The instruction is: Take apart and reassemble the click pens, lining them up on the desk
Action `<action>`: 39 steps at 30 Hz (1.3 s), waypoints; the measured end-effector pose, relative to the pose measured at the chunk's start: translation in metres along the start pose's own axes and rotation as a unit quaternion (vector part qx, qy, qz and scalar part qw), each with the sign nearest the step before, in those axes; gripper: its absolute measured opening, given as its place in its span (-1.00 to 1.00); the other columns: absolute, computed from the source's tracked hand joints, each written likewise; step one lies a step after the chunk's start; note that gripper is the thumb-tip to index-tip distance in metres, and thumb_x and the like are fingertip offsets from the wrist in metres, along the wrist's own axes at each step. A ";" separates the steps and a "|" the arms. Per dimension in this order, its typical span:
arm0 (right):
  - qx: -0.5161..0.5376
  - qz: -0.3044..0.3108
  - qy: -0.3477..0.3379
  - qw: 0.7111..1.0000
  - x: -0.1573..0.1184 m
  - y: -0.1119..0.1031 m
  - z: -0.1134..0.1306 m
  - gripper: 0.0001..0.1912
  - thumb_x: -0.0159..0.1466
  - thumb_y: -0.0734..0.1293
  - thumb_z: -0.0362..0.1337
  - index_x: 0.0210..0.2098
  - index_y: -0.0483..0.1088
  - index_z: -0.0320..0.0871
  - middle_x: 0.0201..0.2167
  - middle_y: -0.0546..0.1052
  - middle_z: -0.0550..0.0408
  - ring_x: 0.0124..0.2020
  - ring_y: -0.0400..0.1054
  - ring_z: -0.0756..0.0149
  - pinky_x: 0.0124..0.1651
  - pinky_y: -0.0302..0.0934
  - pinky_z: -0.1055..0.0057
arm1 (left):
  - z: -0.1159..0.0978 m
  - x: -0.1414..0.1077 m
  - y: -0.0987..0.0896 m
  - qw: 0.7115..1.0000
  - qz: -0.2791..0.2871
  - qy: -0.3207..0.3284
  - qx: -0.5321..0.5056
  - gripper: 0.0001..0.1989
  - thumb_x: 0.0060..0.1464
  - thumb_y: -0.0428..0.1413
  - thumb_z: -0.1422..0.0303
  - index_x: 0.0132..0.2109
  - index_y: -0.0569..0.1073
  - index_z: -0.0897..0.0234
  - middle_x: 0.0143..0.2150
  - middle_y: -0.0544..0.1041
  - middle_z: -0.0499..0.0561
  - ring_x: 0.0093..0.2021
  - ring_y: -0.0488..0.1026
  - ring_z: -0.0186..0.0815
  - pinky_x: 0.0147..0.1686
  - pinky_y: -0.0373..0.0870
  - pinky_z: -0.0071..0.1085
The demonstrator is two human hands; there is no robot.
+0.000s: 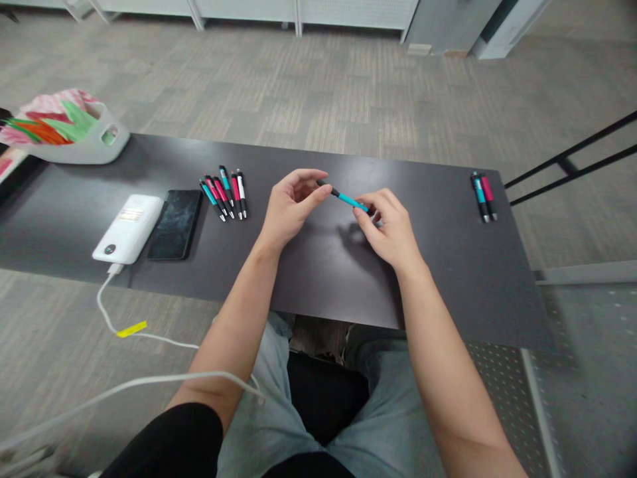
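A blue pen [348,200] with black ends is held above the dark table between my two hands. My left hand [296,202] pinches its black end with thumb and fingers. The other end, at the right, is gripped by my right hand [385,219]. Several pens [220,191] in blue, pink and white lie side by side to the left of my left hand. Near the table's right edge, a blue pen [480,196] and a pink pen [488,195] lie together.
On the dark table [318,279], a black phone [175,224] lies beside a white power bank [128,229] with a white cable [103,305]. A white basket [94,147] with colourful contents stands at the far left. Black bars [567,164] are beyond the right edge.
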State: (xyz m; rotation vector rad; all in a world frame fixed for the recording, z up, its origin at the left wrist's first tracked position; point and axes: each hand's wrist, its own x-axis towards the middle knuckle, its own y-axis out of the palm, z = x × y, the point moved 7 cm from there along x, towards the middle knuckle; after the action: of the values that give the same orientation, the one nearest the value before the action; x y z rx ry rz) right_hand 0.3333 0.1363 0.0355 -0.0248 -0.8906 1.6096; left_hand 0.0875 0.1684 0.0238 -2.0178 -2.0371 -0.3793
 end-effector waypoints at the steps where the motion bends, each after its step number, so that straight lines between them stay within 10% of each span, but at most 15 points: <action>1: 0.003 -0.002 0.006 1.000 0.000 0.000 -0.001 -0.67 0.70 0.44 0.17 0.10 0.71 0.12 -0.03 0.67 -0.10 -0.04 0.54 -0.14 0.11 0.59 -0.15 | 0.000 0.000 0.000 1.000 0.000 -0.001 0.000 -0.29 0.18 0.67 -0.44 0.06 0.82 0.03 -0.18 0.74 0.02 -0.18 0.69 -0.13 -0.14 0.67 -0.17; 9: 0.005 -0.036 0.026 0.999 -0.001 -0.002 -0.004 -0.57 0.66 0.48 0.25 0.29 0.61 0.15 0.06 0.70 -0.09 0.00 0.56 -0.13 0.10 0.57 -0.07 | -0.003 -0.002 0.004 0.999 0.017 0.020 -0.019 -0.38 0.23 0.70 -0.34 -0.02 0.85 0.07 -0.16 0.78 0.04 -0.20 0.70 -0.18 -0.12 0.69 -0.21; 29: 0.040 0.009 0.049 0.998 0.000 0.001 0.001 -0.36 0.74 0.33 0.50 -0.03 0.59 0.11 -0.30 0.58 0.09 -0.23 0.50 0.03 0.01 0.52 0.06 | -0.009 -0.003 0.008 0.998 0.055 -0.009 -0.021 -0.36 0.11 0.79 -0.27 -0.08 0.86 0.14 -0.22 0.79 0.02 -0.23 0.71 -0.21 -0.16 0.63 -0.28; 39: 0.046 -0.004 0.009 0.999 0.002 0.002 0.002 -0.37 0.69 0.42 0.50 -0.02 0.63 0.08 -0.16 0.68 0.00 -0.10 0.57 -0.03 0.10 0.53 0.01 | -0.010 -0.003 0.009 0.999 0.046 -0.010 0.003 -0.34 0.13 0.77 -0.30 -0.14 0.81 0.15 -0.24 0.76 0.02 -0.19 0.74 -0.18 -0.15 0.64 -0.28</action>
State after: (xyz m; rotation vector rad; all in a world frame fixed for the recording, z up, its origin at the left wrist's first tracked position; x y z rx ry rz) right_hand 0.3301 0.1366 0.0364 0.0292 -0.8023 1.6382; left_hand 0.0962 0.1617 0.0322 -2.1123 -1.9457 -0.3357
